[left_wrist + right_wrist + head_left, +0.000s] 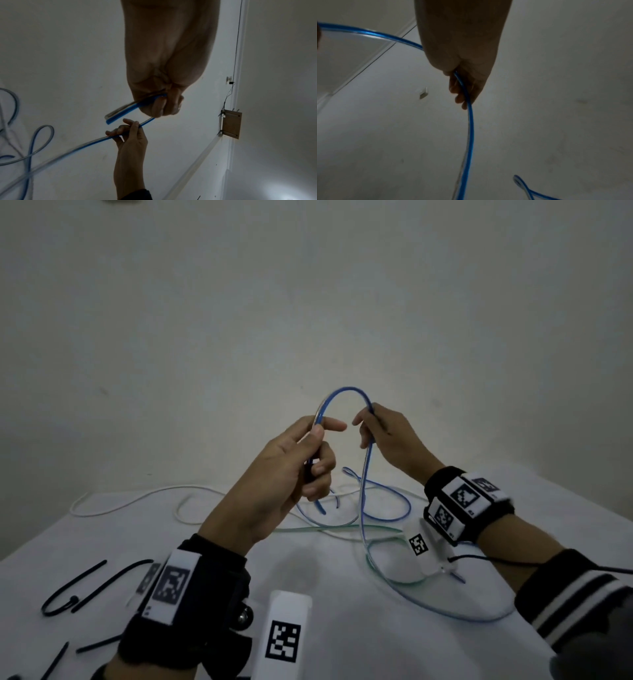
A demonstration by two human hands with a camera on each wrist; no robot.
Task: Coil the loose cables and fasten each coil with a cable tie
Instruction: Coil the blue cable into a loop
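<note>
My left hand (pixel 291 470) grips the blue cable (pixel 346 392) near its cut end, fingers curled round it, with the short free tail hanging down below the fist toward the table (pixel 102 542). My right hand (pixel 387 440) holds the same cable further along, fingers loosely closed on it. Between the 2 hands, which are raised above the table and near each other, the cable rises in 1 arch.

Key relation: from my right fingers (pixel 460 94) the cable's long run drops straight down and toward me, then trails onto the table in loose loops on the right side. The slack to be gathered therefore lies below and near my right hand, so I judge that hand is the one to feed the next turn across to the left, which acts as the anchor.

The cable is smooth, glossy and flat-sided, blue bonded to a clear strand, as the left wrist view shows at its cut end (pixel 109 120). It bends in wide springy curves, so I expect the turns to spring open unless pinched.

A white cable (pixel 137 499) and a pale green cable (pixel 308 529) lie crossed on the far part of the table. Thin black cable ties (pixel 85 583) lie at the near left, not yet used.
</note>
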